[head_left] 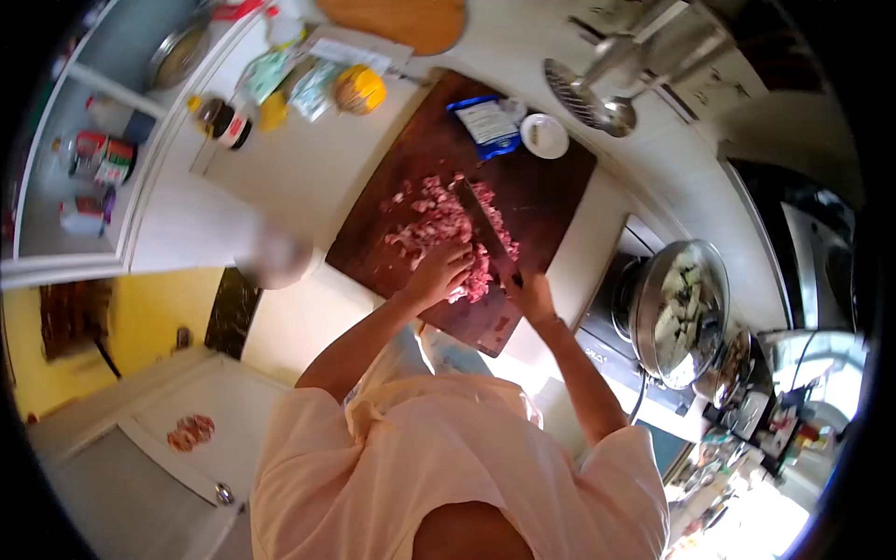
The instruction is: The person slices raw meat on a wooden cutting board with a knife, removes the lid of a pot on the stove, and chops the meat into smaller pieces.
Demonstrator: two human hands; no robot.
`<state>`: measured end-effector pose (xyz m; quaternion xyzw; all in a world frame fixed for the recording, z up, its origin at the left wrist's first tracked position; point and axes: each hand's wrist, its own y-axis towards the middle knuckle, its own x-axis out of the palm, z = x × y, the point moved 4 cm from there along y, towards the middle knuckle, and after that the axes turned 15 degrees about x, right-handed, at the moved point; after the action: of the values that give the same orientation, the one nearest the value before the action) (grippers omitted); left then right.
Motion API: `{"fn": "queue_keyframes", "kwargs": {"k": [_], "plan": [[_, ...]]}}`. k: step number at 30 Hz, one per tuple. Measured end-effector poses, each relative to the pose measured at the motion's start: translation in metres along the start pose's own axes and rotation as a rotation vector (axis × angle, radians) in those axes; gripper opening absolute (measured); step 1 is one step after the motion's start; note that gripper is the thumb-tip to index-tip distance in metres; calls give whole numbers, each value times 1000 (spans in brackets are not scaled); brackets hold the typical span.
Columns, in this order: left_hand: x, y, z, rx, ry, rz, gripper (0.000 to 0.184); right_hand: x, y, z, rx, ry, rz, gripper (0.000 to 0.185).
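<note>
Chopped raw meat lies in a loose spread of small red and pink bits on a dark wooden cutting board. My right hand is closed around the handle of a kitchen knife, whose dark blade slants across the meat with its tip toward the far side. On the near left edge of the pile rests my left hand, its bent fingers gripping meat a little left of the blade. At the board's far end are a blue and white packet and a small white dish.
A steel pan of pale cut pieces stands right of the board. Ladles and a skimmer hang at the back. A dark bottle and a yellow-lidded jar stand back left. A blurred pale object is at left.
</note>
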<state>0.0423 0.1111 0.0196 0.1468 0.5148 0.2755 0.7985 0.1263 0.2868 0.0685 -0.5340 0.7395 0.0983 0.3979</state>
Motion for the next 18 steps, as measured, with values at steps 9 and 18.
{"fn": "queue_keyframes", "kwargs": {"k": [9, 18], "plan": [[22, 9, -12, 237, -156, -341, 31, 40, -41, 42, 397, 34, 181, 32], [-3, -19, -13, 208, -314, -355, 29, 54, -23, -15, 196, -69, 394, 32]]}}
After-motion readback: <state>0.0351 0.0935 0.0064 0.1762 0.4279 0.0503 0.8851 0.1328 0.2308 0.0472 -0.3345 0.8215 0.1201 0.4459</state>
